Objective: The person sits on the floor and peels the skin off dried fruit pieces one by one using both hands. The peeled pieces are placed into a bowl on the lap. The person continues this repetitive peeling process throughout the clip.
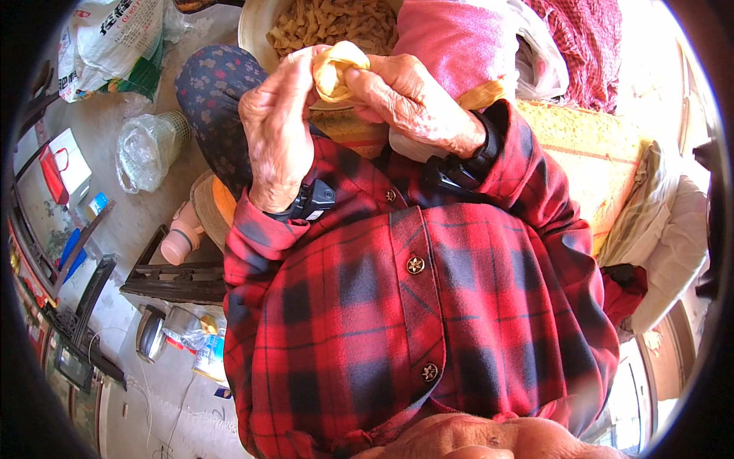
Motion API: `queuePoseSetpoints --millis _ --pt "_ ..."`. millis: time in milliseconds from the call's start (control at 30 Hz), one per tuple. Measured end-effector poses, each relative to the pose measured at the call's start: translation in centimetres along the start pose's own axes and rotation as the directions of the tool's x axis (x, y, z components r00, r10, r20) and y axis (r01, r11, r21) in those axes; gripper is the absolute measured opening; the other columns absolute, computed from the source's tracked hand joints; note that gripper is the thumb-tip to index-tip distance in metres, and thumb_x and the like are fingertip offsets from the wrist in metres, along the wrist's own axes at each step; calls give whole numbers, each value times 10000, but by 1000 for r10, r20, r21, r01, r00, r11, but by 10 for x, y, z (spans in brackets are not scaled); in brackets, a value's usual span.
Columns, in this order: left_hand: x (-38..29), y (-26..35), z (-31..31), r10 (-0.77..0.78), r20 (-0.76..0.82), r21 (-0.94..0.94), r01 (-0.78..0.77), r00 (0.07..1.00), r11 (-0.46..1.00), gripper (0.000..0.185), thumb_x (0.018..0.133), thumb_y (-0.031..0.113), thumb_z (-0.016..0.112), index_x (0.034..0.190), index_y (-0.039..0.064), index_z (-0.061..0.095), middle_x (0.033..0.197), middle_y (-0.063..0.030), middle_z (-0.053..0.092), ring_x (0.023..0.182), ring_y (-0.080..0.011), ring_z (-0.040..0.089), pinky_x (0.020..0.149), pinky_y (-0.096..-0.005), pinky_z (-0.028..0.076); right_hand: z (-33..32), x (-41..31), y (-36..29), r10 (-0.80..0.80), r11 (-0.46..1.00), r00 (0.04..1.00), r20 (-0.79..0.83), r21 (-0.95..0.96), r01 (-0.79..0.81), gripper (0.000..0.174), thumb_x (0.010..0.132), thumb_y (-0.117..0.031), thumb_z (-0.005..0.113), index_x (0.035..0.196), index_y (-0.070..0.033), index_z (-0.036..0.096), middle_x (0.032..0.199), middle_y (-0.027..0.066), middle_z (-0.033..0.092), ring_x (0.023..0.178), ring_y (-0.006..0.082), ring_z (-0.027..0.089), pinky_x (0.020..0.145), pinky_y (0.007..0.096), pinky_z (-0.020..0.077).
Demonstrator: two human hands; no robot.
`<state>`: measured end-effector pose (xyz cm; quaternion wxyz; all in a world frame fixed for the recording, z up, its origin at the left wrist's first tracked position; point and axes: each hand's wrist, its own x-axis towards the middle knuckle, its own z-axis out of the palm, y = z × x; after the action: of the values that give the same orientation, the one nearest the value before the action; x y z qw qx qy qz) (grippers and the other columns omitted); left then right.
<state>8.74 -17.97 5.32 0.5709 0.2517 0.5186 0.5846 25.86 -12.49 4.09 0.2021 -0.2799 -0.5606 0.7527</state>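
Observation:
Both hands meet at the top middle, in front of my chest. Between them is a soft yellow strip [338, 69], bent round into a loop; its exact material is hard to tell. My left hand [281, 120] pinches the loop's left side, with its fingertips partly hidden. The thumb of my right hand [404, 103] presses on the loop's right side, and the other fingers curl behind it. Just beyond the hands stands a pale basin [250, 28] holding many small yellow-brown pieces [332, 26]. Another yellow strip [484, 94] lies near my right wrist.
Pink cloth [453, 46] and a white plastic bag [545, 74] lie ahead right, over a yellow patterned cover [585, 143]. On the left are a bag-lined wastebasket [152, 149], a printed sack [114, 49], a pink bottle [180, 235] and dark wooden furniture [178, 281].

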Motion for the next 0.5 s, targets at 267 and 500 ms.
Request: queuePoseSetpoints --millis 267,500 --pt "-4 6 7 137 137 150 -157 981 976 229 937 82 595 1112 -59 637 1073 -65 663 1002 -107 590 915 -268 461 5 -3 -6 40 998 999 -2 41 -40 348 1037 -240 418 1246 8 544 718 -53 479 630 40 369 545 223 331" --pt "-11 6 2 42 195 -190 -4 980 982 275 930 81 529 1130 -87 614 1246 -155 588 1146 -228 557 1022 -358 408 5 -7 -18 -14 999 999 38 -43 16 340 1044 -273 398 1182 -6 558 674 0 512 594 86 460 555 260 383"
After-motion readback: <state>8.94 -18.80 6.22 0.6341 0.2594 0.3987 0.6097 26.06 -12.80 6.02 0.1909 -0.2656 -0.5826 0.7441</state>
